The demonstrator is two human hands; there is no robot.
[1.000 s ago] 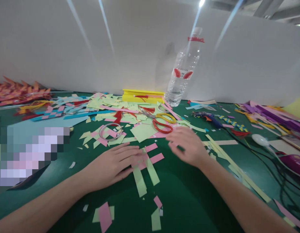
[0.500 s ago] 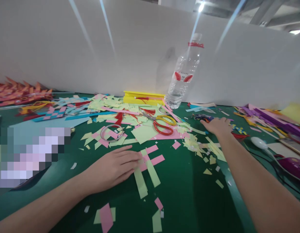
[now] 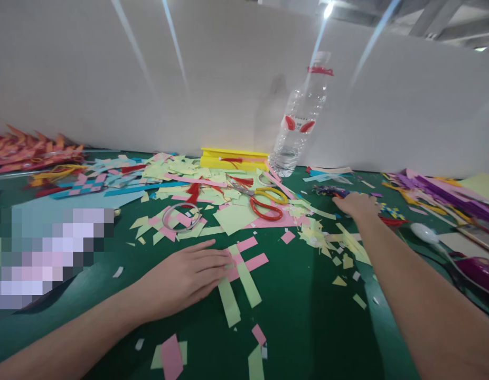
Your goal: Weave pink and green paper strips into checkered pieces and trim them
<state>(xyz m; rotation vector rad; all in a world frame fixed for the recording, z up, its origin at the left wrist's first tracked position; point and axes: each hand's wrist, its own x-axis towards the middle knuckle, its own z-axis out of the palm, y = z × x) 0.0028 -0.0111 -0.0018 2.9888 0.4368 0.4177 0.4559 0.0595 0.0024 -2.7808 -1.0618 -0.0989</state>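
My left hand (image 3: pixel 193 269) lies flat with its fingers stretched out over the left side of a woven piece of paper strips. Two pale green strips (image 3: pixel 248 282) cross two pink strips (image 3: pixel 254 262) there, and the fingertips rest on the crossing. Further off to the right, my right hand (image 3: pixel 355 205) reaches out low over the table, its thumb pointing left, apart from the foreshortened fingers. Just beyond it lies a dark, many-coloured bundle (image 3: pixel 327 190); whether the hand touches it is hidden. Near the hand's right side sits a small blue and yellow woven piece (image 3: pixel 392 211).
Scissors (image 3: pixel 266 203) with red and yellow handles lie among paper scraps, beside a roll of clear tape (image 3: pixel 181 217). A plastic bottle (image 3: pixel 300 124) leans by the white partition (image 3: pixel 149 74). A purple glue gun-like tool (image 3: pixel 476 272) with a cord and a white spoon-shaped end (image 3: pixel 424 232) is at right.
My right hand has shifted slightly to the right, and its fingers look lower and less spread. My left hand stays on the woven strips.
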